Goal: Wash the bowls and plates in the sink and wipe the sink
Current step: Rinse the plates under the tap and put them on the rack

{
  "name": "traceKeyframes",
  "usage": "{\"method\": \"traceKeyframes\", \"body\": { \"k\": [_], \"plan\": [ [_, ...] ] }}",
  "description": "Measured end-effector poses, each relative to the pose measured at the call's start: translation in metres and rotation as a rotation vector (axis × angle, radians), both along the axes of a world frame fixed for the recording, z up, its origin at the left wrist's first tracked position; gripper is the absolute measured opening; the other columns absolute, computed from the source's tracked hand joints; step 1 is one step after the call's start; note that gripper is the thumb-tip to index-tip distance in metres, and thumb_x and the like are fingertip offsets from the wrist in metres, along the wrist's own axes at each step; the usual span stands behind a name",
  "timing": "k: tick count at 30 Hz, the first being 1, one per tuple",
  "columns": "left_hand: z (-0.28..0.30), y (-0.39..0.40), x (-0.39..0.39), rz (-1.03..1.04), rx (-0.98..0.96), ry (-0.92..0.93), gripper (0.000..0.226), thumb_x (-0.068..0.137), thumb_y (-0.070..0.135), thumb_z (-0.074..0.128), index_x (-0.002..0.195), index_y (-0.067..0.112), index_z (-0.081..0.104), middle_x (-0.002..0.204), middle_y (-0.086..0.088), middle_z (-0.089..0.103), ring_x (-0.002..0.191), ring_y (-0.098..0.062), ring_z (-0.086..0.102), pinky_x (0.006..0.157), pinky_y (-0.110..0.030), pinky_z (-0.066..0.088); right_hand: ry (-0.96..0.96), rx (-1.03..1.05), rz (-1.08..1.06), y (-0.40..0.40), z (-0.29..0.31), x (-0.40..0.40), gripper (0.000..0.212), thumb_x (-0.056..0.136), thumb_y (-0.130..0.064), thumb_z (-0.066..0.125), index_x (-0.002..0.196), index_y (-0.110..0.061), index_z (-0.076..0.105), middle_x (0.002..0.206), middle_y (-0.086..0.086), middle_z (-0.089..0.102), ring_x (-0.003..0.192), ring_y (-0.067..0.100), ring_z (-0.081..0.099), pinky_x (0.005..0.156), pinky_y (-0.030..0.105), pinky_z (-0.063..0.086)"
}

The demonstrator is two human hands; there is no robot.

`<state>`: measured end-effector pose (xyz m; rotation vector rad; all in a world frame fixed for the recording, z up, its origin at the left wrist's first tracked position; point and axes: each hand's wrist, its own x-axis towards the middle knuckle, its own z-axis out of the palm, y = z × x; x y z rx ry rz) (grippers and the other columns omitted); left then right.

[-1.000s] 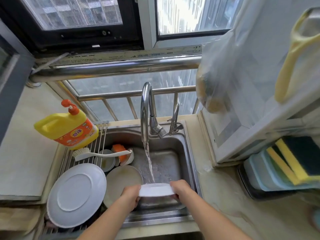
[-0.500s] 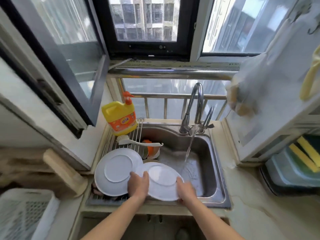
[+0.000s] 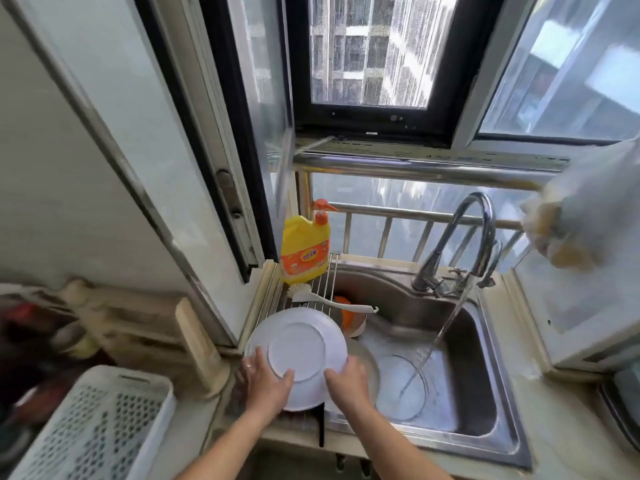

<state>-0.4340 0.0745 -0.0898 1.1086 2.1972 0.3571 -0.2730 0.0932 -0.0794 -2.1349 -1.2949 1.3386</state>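
Note:
A white plate (image 3: 296,353) lies bottom-up over the wire drying rack (image 3: 325,271) at the sink's left side. My left hand (image 3: 265,382) holds its near left rim and my right hand (image 3: 346,381) holds its near right rim. It covers whatever lies on the rack under it. Just right of my right hand, the edge of a pale plate (image 3: 369,367) shows inside the steel sink (image 3: 485,386). Behind the held plate a small bowl (image 3: 358,325) holds something orange. The tap (image 3: 474,230) runs, and its stream lands on the sink floor.
A white dish brush (image 3: 332,303) lies across the rack, with a yellow detergent bottle (image 3: 304,247) behind it. Left of the sink stand a wooden board (image 3: 197,341) and a white perforated basket (image 3: 93,424). A plastic bag (image 3: 581,216) hangs at upper right.
Both hands have carried the plate from under the running water leftward over the drying rack, where it now covers the plate that lay there. The camera has turned left.

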Motion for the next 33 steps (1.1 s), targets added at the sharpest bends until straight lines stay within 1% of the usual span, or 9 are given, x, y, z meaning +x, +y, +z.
{"method": "traceKeyframes", "body": {
  "k": [4, 8, 12, 16, 18, 21, 25, 29, 33],
  "plan": [
    [-0.011, 0.007, 0.007, -0.164, -0.036, 0.155, 0.095, 0.086, 0.060, 0.060, 0.160, 0.029, 0.008, 0.163, -0.012, -0.002, 0.151, -0.033, 0.004, 0.123, -0.046, 0.014, -0.050, 0.006, 0.049, 0.010, -0.006, -0.015, 0.041, 0.093, -0.024, 0.053, 0.129, -0.006, 0.050, 0.129, 0.013, 0.049, 0.117, 0.030, 0.052, 0.091, 0.031, 0.041],
    [-0.009, 0.011, 0.022, -0.214, -0.054, 0.303, 0.082, 0.086, 0.054, 0.057, 0.155, 0.033, 0.018, 0.161, -0.010, 0.000, 0.149, -0.032, 0.003, 0.120, -0.049, 0.010, -0.022, 0.040, 0.066, 0.017, -0.010, -0.005, 0.031, 0.095, -0.021, 0.051, 0.124, -0.012, 0.051, 0.121, 0.009, 0.052, 0.103, 0.025, 0.053, 0.082, 0.030, 0.039],
    [-0.012, 0.014, 0.055, -0.298, 0.230, 0.377, 0.060, 0.068, 0.021, 0.070, 0.126, 0.017, 0.055, 0.144, -0.012, 0.035, 0.134, -0.033, 0.031, 0.105, -0.055, 0.037, 0.002, 0.039, 0.049, 0.017, -0.028, 0.030, 0.018, 0.099, -0.020, 0.046, 0.111, -0.014, 0.058, 0.112, 0.007, 0.064, 0.099, 0.023, 0.059, 0.085, 0.034, 0.048],
    [-0.032, 0.020, 0.111, -0.636, 0.442, 0.237, 0.033, 0.070, 0.011, 0.061, 0.100, 0.022, 0.065, 0.113, 0.001, 0.053, 0.107, -0.020, 0.052, 0.085, -0.031, 0.049, -0.083, -0.162, 0.142, 0.022, -0.066, 0.078, 0.026, 0.096, -0.018, 0.046, 0.112, -0.012, 0.065, 0.117, 0.011, 0.069, 0.108, 0.030, 0.062, 0.079, 0.028, 0.043],
    [-0.048, 0.023, 0.139, -0.706, 0.366, 0.130, 0.024, 0.080, 0.014, 0.053, 0.098, 0.023, 0.066, 0.107, 0.002, 0.056, 0.100, -0.018, 0.056, 0.082, -0.027, 0.046, -0.124, -0.240, 0.187, 0.028, -0.089, 0.100, 0.027, 0.098, -0.025, 0.050, 0.114, -0.010, 0.066, 0.120, 0.014, 0.070, 0.113, 0.032, 0.062, 0.079, 0.029, 0.043],
    [-0.078, 0.031, 0.165, -0.614, 0.066, 0.026, 0.022, 0.090, 0.017, 0.049, 0.102, 0.021, 0.067, 0.109, 0.000, 0.061, 0.102, -0.020, 0.059, 0.083, -0.031, 0.047, -0.180, -0.309, 0.232, 0.042, -0.123, 0.125, 0.020, 0.102, -0.028, 0.048, 0.105, -0.014, 0.063, 0.127, 0.016, 0.067, 0.120, 0.031, 0.060, 0.087, 0.029, 0.045],
    [-0.116, 0.048, 0.169, -0.484, -0.244, -0.041, 0.022, 0.087, 0.018, 0.051, 0.101, 0.016, 0.068, 0.111, -0.005, 0.068, 0.105, -0.025, 0.062, 0.087, -0.032, 0.050, -0.154, -0.401, 0.187, 0.060, -0.164, 0.137, 0.030, 0.092, -0.020, 0.054, 0.116, -0.007, 0.066, 0.123, 0.017, 0.069, 0.114, 0.033, 0.064, 0.076, 0.025, 0.043],
    [-0.142, 0.064, 0.166, -0.430, -0.393, -0.048, 0.027, 0.091, 0.024, 0.051, 0.113, 0.016, 0.067, 0.121, -0.006, 0.066, 0.112, -0.025, 0.060, 0.088, -0.027, 0.044, -0.110, -0.426, 0.199, 0.072, -0.187, 0.130, 0.041, 0.096, -0.023, 0.053, 0.131, -0.003, 0.057, 0.135, 0.018, 0.062, 0.126, 0.034, 0.058, 0.094, 0.029, 0.047],
    [-0.154, 0.079, 0.162, -0.334, -0.452, -0.007, 0.030, 0.094, 0.022, 0.050, 0.120, 0.012, 0.064, 0.128, -0.010, 0.063, 0.119, -0.029, 0.057, 0.095, -0.029, 0.044, -0.131, -0.423, 0.209, 0.082, -0.197, 0.133, 0.040, 0.096, -0.018, 0.053, 0.132, -0.003, 0.058, 0.136, 0.018, 0.061, 0.127, 0.034, 0.057, 0.099, 0.032, 0.047]
  ]
}}
